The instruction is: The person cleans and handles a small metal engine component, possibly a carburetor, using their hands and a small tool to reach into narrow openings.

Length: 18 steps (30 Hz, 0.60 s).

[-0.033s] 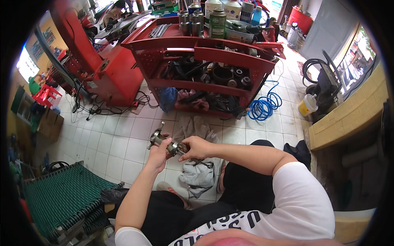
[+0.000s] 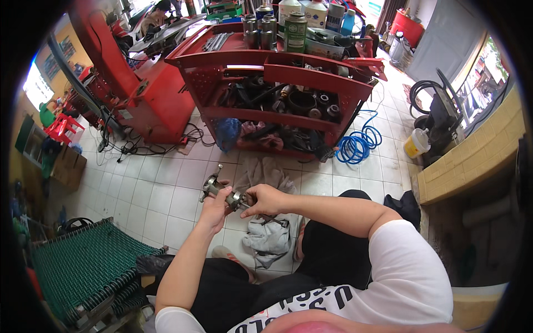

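Note:
In front of my knees my left hand (image 2: 215,210) is wrapped round a grey metal cylindrical part (image 2: 217,189), with short arms jutting from its far end and a shiny ring at its near end. On the ring's right, my right hand (image 2: 265,200) has its fingers closed on a thin metal rod (image 2: 273,218), which reaches down and right from the part. The fingers hide where rod and part meet. Below the hands, a pair of whitish cloth gloves or rags (image 2: 267,238) lies on the tiles; a grey-beige cloth (image 2: 264,173) is spread just beyond.
A red tool cart (image 2: 222,114) stands ahead, loaded with spray cans, wrenches and loose parts. Coiled blue hose (image 2: 358,145) lies to its right. At left are a green woven seat (image 2: 83,261) and a red machine (image 2: 161,105) with floor cables. A person (image 2: 155,19) works far left.

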{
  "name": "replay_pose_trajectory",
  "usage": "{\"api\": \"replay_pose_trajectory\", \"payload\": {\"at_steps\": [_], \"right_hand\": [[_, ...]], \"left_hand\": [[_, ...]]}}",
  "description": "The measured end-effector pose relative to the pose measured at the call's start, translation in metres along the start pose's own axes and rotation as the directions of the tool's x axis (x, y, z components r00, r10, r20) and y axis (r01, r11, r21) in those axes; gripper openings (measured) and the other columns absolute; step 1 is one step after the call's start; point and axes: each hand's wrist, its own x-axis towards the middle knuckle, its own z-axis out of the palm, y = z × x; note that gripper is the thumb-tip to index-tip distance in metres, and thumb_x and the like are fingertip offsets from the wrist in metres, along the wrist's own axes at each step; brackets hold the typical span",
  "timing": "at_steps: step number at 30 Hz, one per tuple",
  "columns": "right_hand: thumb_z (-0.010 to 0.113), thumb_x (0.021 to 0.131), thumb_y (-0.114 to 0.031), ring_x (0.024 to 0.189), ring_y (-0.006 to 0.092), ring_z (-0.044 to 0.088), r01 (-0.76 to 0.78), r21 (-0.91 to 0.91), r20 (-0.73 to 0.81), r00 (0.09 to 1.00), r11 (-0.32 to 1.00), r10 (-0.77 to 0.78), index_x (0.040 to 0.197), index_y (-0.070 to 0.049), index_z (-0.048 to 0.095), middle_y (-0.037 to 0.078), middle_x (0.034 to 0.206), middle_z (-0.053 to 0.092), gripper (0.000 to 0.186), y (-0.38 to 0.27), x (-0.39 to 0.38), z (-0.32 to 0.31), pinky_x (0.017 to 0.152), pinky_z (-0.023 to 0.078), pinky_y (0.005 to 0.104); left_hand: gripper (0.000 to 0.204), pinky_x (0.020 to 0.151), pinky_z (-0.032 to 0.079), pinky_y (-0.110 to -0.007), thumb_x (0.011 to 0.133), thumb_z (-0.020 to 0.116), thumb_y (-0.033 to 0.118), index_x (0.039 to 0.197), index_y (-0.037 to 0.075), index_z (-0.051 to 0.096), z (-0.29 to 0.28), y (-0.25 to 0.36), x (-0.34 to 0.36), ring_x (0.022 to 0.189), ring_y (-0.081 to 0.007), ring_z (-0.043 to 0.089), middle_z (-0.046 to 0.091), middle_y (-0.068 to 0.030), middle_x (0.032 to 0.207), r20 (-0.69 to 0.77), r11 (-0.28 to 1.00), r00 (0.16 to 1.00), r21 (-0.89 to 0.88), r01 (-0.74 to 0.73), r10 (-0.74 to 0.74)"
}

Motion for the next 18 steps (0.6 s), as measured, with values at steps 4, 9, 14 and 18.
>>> {"api": "replay_pose_trajectory", "payload": {"at_steps": [4,9,14,18], "right_hand": [[0.068,0.098,-0.032,0.075,0.0144,0.068,-0.231,0.365,0.255,0.957,0.902,0.142,0.108,0.0,0.068,0.006,0.086,0.071,0.034,-0.012,-0.003,-0.005,0.066,0.056,0.0308],[0.061,0.103,-0.03,0.089,0.0181,0.073,-0.233,0.384,0.35,0.932,0.894,0.093,0.118,0.002,0.066,0.013,0.102,0.075,0.036,0.021,0.012,-0.005,0.068,0.059,0.0312],[0.068,0.098,-0.024,0.076,0.0146,0.073,-0.206,0.235,0.249,0.958,0.95,0.146,0.099,0.0,0.07,0.01,0.091,0.075,0.024,0.008,-0.001,-0.01,0.062,0.058,0.0302],[0.078,0.09,-0.016,0.065,0.0124,0.07,-0.155,0.285,0.123,0.985,0.946,0.124,0.085,-0.001,0.065,0.005,0.078,0.07,0.02,0.009,-0.002,-0.011,0.054,0.056,0.0278]], "left_hand": [[0.041,0.077,0.05,-0.034,0.094,0.07,0.029,0.129,0.017,0.051,0.0,-0.001,0.003,0.087,-0.0108,0.058,0.058,0.0013,0.1,-0.022,0.998,0.998,-0.032,-0.063,0.062],[0.038,0.078,0.052,-0.035,0.096,0.068,0.027,0.129,0.016,0.051,0.0,-0.002,0.006,0.094,-0.0116,0.06,0.061,-0.0009,0.107,-0.052,0.999,0.999,0.033,-0.005,0.007],[0.047,0.086,0.053,-0.039,0.097,0.068,0.027,0.134,0.013,0.045,0.002,-0.002,0.003,0.104,-0.015,0.062,0.062,-0.0041,0.115,0.064,0.993,0.998,0.115,0.019,-0.026],[0.052,0.097,0.051,-0.042,0.095,0.067,0.02,0.139,0.011,0.04,0.003,-0.002,0.004,0.112,-0.0209,0.062,0.061,-0.0101,0.125,0.108,0.993,0.994,0.117,-0.001,-0.011]]}}
